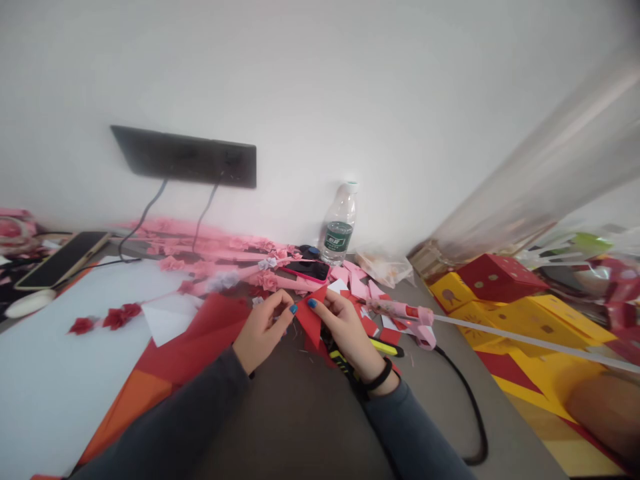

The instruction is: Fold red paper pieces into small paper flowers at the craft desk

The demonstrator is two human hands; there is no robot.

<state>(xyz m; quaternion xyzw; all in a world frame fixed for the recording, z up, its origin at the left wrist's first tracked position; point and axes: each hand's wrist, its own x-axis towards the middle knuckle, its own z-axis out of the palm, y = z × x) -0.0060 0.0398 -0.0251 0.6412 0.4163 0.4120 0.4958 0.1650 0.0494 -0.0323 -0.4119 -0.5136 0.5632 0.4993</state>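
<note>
A folded piece of red paper (311,320) is pinched between the thumb and fingers of my right hand (350,330), above the grey table. Close on its left side, my left hand (265,330) has thumb and forefinger pressed together. Whether they grip the paper's edge or something small is not clear. Beneath and beside my right hand lie a yellow-and-black cutter (385,347) and several cut red paper pieces (390,335). Just to the right rests a pink hot glue gun (405,313), with a long white glue stick (500,331) running out of its rear.
Behind my hands stand a water bottle (339,230) and a phone (307,269) among pink paper flower stems (225,257). Red and white sheets (200,340) lie left, with another phone (63,260) beyond. Yellow and red paper boxes (505,287) sit right. The gun's black cord (473,400) curves forward.
</note>
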